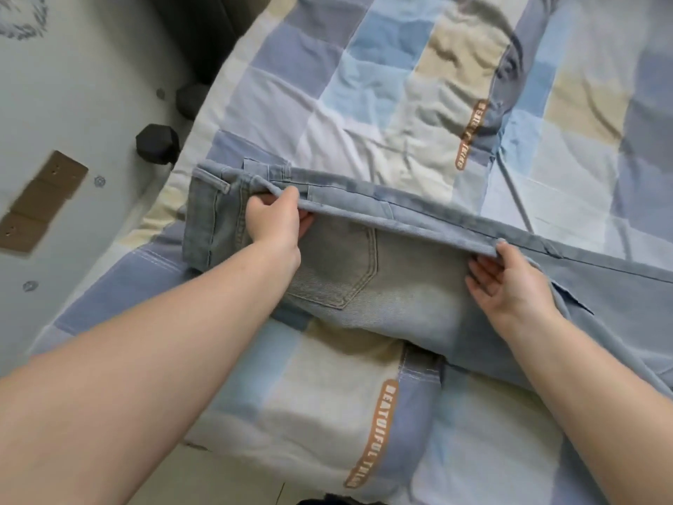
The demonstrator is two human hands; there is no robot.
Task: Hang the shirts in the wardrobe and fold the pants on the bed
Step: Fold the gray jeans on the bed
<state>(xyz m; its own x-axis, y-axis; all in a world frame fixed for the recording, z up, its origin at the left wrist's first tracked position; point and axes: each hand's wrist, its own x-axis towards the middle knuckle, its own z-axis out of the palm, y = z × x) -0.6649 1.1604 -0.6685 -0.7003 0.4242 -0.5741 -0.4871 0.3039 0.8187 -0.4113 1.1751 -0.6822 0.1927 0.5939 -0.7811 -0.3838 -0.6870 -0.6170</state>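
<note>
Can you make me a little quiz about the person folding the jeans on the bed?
1. True or false: the jeans lie on the checked bedspread.
2. Which part of the jeans is the left hand nearest? A) the waistband end B) the leg end C) it touches no jeans
3. Fill in: the sewn patch that shows between the left hand and the right hand is a back ____.

Key
1. True. The jeans lie across the bedspread.
2. A. The left hand grips the folded edge close to the waistband.
3. Pocket. The right hand pinches the same folded edge further along, toward the legs.
</note>
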